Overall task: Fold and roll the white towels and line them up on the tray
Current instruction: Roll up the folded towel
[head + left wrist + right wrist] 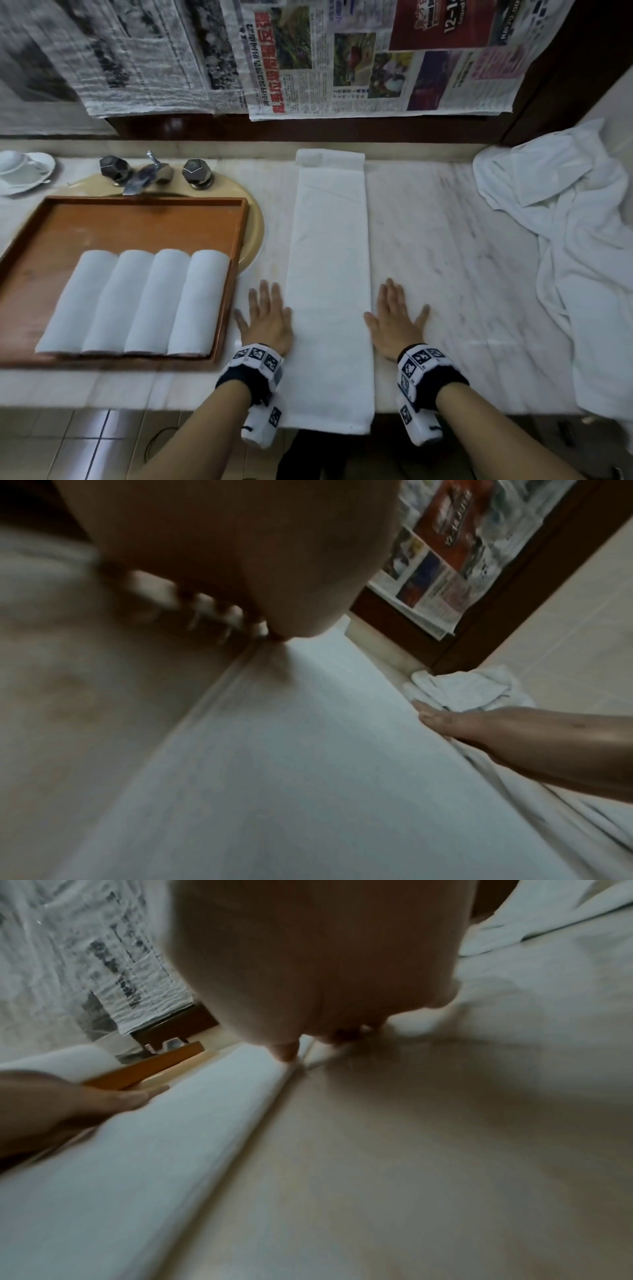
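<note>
Towel [329, 284], folded long, lies mid-frame on the surface [445, 274]; our left hand [265, 317] and right hand [394, 320] rest spread flat beside it. Wrist views blur our fingers.

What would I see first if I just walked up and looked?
A long folded white towel lies straight down the marble counter, with the left hand and right hand flat on either side. On the left, four rolled towels line a wooden tray. A rumpled white pile sits far right.
</note>
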